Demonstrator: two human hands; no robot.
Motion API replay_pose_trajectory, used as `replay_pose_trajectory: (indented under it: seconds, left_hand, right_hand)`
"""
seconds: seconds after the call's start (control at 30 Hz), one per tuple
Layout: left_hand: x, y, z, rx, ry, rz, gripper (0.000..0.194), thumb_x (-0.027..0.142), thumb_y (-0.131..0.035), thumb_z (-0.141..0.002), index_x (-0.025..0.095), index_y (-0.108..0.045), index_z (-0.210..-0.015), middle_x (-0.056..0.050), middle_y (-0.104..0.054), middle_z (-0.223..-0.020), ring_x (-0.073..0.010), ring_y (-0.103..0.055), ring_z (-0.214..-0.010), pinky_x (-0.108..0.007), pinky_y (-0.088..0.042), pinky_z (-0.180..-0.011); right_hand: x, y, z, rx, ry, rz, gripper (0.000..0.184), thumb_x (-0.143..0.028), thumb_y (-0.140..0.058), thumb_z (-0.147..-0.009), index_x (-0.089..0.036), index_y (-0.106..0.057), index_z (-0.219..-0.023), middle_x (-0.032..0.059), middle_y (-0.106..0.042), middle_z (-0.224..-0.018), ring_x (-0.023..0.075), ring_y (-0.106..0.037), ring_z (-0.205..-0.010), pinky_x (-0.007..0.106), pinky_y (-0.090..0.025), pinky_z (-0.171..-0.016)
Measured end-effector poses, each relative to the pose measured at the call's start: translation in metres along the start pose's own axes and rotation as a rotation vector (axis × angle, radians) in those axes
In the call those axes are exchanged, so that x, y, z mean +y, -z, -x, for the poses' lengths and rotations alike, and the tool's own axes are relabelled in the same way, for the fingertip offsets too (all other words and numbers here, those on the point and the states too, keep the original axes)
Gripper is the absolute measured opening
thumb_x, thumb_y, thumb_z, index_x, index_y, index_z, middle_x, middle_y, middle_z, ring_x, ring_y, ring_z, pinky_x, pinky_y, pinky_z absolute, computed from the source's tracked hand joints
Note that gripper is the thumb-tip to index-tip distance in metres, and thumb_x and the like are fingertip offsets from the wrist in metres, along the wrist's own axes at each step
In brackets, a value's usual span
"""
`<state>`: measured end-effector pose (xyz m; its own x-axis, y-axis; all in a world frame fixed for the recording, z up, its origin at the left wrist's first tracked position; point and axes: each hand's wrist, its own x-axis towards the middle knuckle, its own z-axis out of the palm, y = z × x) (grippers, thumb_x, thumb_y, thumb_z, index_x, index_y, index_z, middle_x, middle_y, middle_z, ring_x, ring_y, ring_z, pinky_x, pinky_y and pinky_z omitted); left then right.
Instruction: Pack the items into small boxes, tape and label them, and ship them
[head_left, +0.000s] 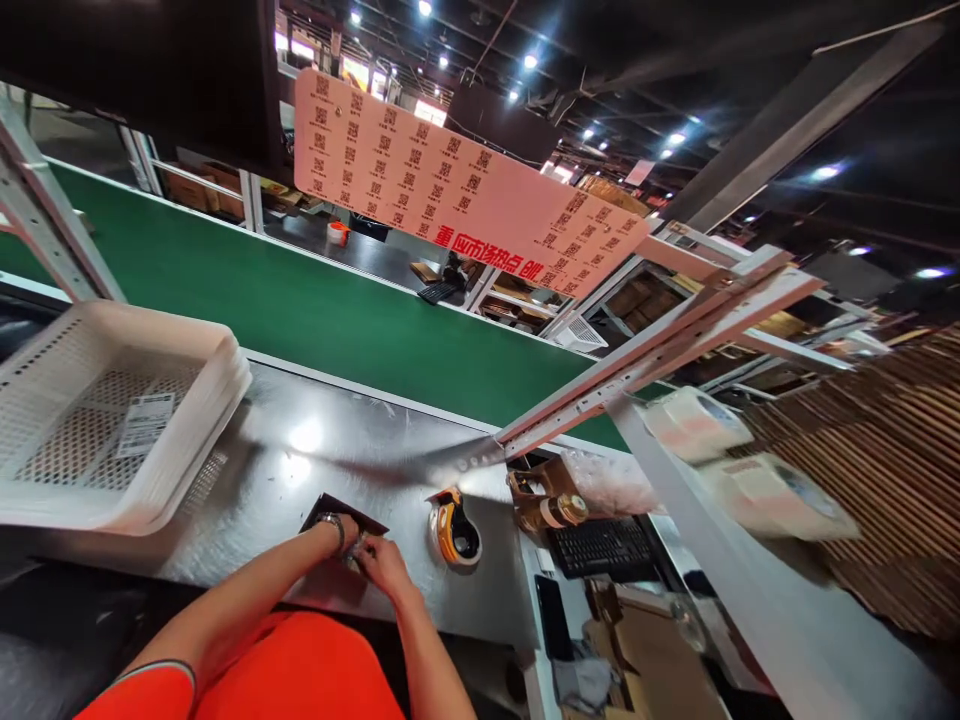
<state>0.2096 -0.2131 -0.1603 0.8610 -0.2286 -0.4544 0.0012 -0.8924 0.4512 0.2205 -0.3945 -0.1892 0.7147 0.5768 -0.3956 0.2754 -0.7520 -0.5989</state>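
Observation:
A small open cardboard box (379, 520), dark brown inside, sits near the front edge of the metal table. My left hand (347, 530), with a bracelet or watch at the wrist, reaches over the box with its fingers bent. Close against it, my right hand (384, 562) has its fingers pinched together. Between the two is a small greyish, shiny item (352, 556), perhaps plastic film, too small and covered to name. Just right of the box, a tape dispenser (454, 530) with an orange-yellow frame lies on the table.
Stacked white plastic baskets (232, 375) stand at the left, a label in the top one. A green conveyor belt (360, 320) runs behind the metal table (262, 500). At right are a keyboard (604, 548), a phone (553, 615), tape rolls and cardboard. A slanted metal post (585, 405) rises there.

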Motion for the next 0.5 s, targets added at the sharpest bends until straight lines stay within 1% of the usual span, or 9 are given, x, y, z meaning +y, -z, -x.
replay_pose_trajectory:
  seconds: [0.03,0.07,0.13,0.2,0.27,0.33,0.37,0.43,0.5]
  left_hand:
    - [-0.004,0.001,0.007,0.019,0.019,0.021,0.021,0.004,-0.096,-0.068,0.014,-0.083,-0.081,-0.013,-0.086,-0.088,-0.0382,-0.085,-0.090,-0.051,-0.071,-0.089]
    - [-0.009,0.002,0.017,0.060,0.031,0.049,0.025,0.003,-0.092,-0.068,0.014,-0.086,-0.091,-0.016,-0.088,-0.097,-0.0399,-0.086,-0.097,-0.050,-0.071,-0.093]
    - [-0.020,0.000,0.042,0.182,0.056,0.100,0.044,0.009,-0.081,-0.084,0.016,-0.086,-0.127,-0.018,-0.088,-0.130,-0.0383,-0.083,-0.123,-0.049,-0.067,-0.112]
    - [-0.031,-0.009,0.070,0.338,0.139,0.130,0.057,0.015,-0.062,-0.103,0.018,-0.071,-0.159,-0.020,-0.075,-0.162,-0.0364,-0.070,-0.153,-0.053,-0.055,-0.132]
    - [-0.042,-0.024,0.093,0.441,0.285,0.169,0.063,0.022,-0.051,-0.111,0.013,-0.058,-0.173,-0.025,-0.063,-0.176,-0.0380,-0.057,-0.167,-0.056,-0.045,-0.141]
    - [-0.049,-0.040,0.105,0.443,0.377,0.232,0.070,0.027,-0.051,-0.111,0.005,-0.049,-0.177,-0.030,-0.055,-0.182,-0.0392,-0.053,-0.172,-0.053,-0.043,-0.144]
    - [-0.050,-0.048,0.107,0.412,0.381,0.265,0.074,0.027,-0.053,-0.109,0.001,-0.046,-0.178,-0.031,-0.050,-0.185,-0.0392,-0.050,-0.174,-0.050,-0.042,-0.145]
    - [-0.049,-0.060,0.104,0.335,0.333,0.298,0.084,0.027,-0.058,-0.105,-0.001,-0.037,-0.182,-0.032,-0.036,-0.192,-0.0396,-0.039,-0.180,-0.049,-0.037,-0.147]
    - [-0.044,-0.068,0.096,0.260,0.295,0.276,0.090,0.027,-0.063,-0.102,0.001,-0.035,-0.184,-0.030,-0.026,-0.196,-0.0412,-0.026,-0.184,-0.052,-0.030,-0.150]
  right_hand:
    - [0.000,0.001,0.001,0.003,-0.005,0.020,0.010,-0.026,-0.072,-0.099,-0.024,-0.082,-0.102,0.0041,-0.088,-0.096,0.0238,-0.079,-0.091,0.030,-0.051,-0.080]
    - [0.000,0.002,0.002,0.006,-0.010,0.042,0.016,-0.026,-0.071,-0.100,-0.024,-0.082,-0.111,0.0049,-0.089,-0.100,0.0243,-0.081,-0.092,0.030,-0.052,-0.080]
    - [-0.001,0.004,0.008,0.013,-0.015,0.100,0.028,-0.027,-0.068,-0.103,-0.024,-0.080,-0.129,0.0079,-0.090,-0.106,0.0271,-0.084,-0.097,0.032,-0.056,-0.083]
    - [-0.005,0.007,0.012,0.015,0.000,0.166,0.038,-0.027,-0.068,-0.104,-0.023,-0.078,-0.141,0.0134,-0.090,-0.120,0.0318,-0.085,-0.111,0.037,-0.060,-0.094]
    - [-0.011,0.009,0.012,-0.005,0.054,0.220,0.047,-0.027,-0.071,-0.103,-0.025,-0.076,-0.149,0.0173,-0.085,-0.139,0.0349,-0.081,-0.128,0.040,-0.059,-0.107]
    - [-0.020,0.012,0.009,-0.057,0.128,0.254,0.046,-0.027,-0.072,-0.102,-0.028,-0.079,-0.147,0.0158,-0.082,-0.145,0.0338,-0.079,-0.132,0.040,-0.059,-0.110]
    - [-0.024,0.013,0.006,-0.089,0.162,0.263,0.040,-0.027,-0.072,-0.102,-0.028,-0.082,-0.141,0.0140,-0.083,-0.141,0.0323,-0.080,-0.127,0.038,-0.060,-0.108]
    - [-0.032,0.014,0.000,-0.138,0.208,0.267,0.027,-0.026,-0.074,-0.099,-0.027,-0.087,-0.123,0.0101,-0.086,-0.125,0.0288,-0.082,-0.106,0.036,-0.062,-0.099]
    - [-0.039,0.015,-0.005,-0.129,0.225,0.238,0.017,-0.024,-0.078,-0.093,-0.024,-0.087,-0.107,0.0067,-0.086,-0.111,0.0258,-0.078,-0.088,0.035,-0.061,-0.089]
